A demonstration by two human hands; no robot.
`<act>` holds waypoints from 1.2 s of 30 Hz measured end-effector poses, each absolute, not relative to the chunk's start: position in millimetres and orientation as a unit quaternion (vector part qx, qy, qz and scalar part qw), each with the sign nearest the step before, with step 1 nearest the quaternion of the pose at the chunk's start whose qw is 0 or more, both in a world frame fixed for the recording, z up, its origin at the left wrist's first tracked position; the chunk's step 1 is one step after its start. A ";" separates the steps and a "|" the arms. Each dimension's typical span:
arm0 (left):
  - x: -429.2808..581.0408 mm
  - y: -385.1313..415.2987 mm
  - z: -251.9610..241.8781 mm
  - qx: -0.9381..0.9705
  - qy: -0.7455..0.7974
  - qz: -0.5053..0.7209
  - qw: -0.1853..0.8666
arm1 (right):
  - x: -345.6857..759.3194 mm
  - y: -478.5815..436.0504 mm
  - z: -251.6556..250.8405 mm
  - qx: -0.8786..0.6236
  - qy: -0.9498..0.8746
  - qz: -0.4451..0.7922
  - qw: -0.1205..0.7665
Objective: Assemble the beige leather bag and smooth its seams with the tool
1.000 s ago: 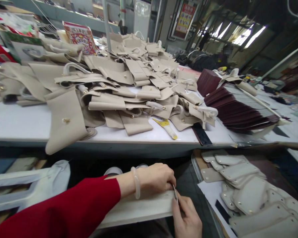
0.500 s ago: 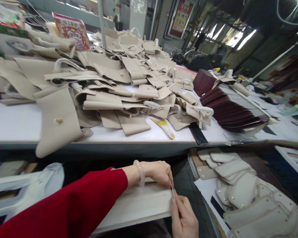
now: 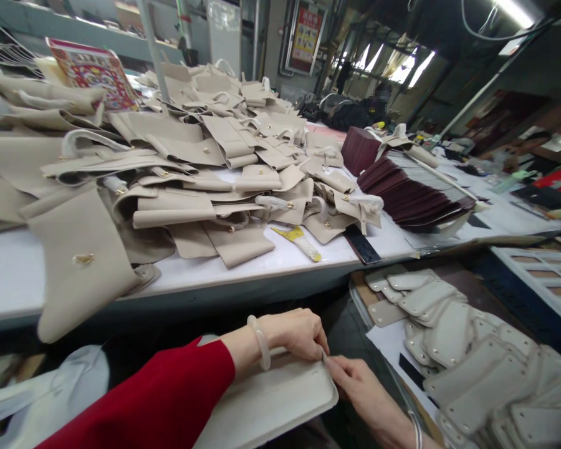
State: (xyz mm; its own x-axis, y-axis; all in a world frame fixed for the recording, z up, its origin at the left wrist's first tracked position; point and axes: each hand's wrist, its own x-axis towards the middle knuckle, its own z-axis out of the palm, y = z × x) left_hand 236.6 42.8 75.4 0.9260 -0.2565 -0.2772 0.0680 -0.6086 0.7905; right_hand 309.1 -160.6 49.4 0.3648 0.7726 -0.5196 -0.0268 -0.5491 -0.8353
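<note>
A pale beige bag panel (image 3: 280, 399), flat with a rounded corner, lies low in front of me. At its upper right edge my left hand (image 3: 299, 330), below a red sleeve and a pale bangle (image 3: 260, 342), is closed with its fingers on the rim. My right hand (image 3: 355, 377) pinches the same corner from the right, thumb and fingers together. The two hands' fingertips nearly meet there. The part between the left fingers is partly hidden by the hand.
A white worktable (image 3: 177, 274) carries a heap of beige bag pieces (image 3: 206, 143), a yellow-handled tool (image 3: 299, 240), a dark phone-like slab (image 3: 362, 243) and stacked maroon sheets (image 3: 406, 193). Beige riveted pieces (image 3: 481, 374) lie at right by a grey crate (image 3: 542, 293). A person (image 3: 355, 112) is farther back.
My right hand has swung outward, its forearm now showing at lower right, and pinches nearer the panel's top corner. The panel's rounded corner is now uncovered. The view has turned right.
</note>
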 end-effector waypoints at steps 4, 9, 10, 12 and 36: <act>227.1 64.4 83.7 0.854 -0.045 -0.218 0.470 | 314.2 -158.1 51.3 -0.744 -0.318 0.469 0.353; 162.6 83.0 101.6 0.869 0.055 -0.158 0.465 | 321.4 -151.6 56.8 -0.755 -0.415 0.428 0.275; 145.5 80.6 104.5 0.875 0.083 -0.127 0.459 | 324.0 -149.7 57.8 -0.754 -0.433 0.419 0.263; 113.4 69.9 108.1 0.882 0.148 -0.063 0.443 | 328.6 -143.3 61.4 -0.754 -0.465 0.396 0.242; 51.4 45.6 78.0 0.769 0.396 0.002 0.501 | 267.7 -31.0 79.0 -0.504 -0.835 0.192 0.114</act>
State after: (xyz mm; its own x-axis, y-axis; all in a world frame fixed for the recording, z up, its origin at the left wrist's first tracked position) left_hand 51.4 45.6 78.0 0.6866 0.6114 -0.3935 0.6070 -0.1840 0.7731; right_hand 267.7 -31.0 79.0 -0.4668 0.8844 -0.0022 0.7967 0.4194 -0.4351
